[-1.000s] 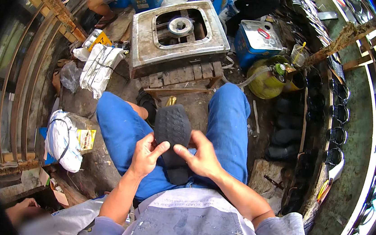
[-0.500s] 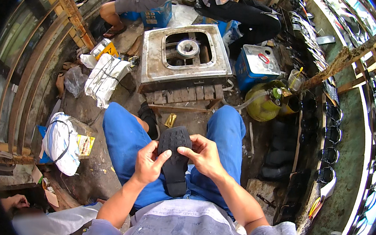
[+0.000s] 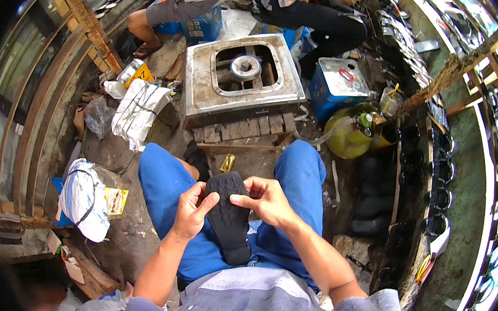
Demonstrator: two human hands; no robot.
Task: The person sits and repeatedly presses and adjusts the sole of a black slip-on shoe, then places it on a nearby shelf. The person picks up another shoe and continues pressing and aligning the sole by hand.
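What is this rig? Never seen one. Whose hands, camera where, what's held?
No machine here: these are a person's bare hands. The camera is a wide fisheye worn on the person's head, looking down, so straight edges bend near the rim.

The left hand and right hand hold what looks like a black shoe sole above the lap, thumbs on its upper face.

Ahead, something like a metal stove sits on a slatted wooden stand. A tied white bundle lies on the floor, to the left of it.
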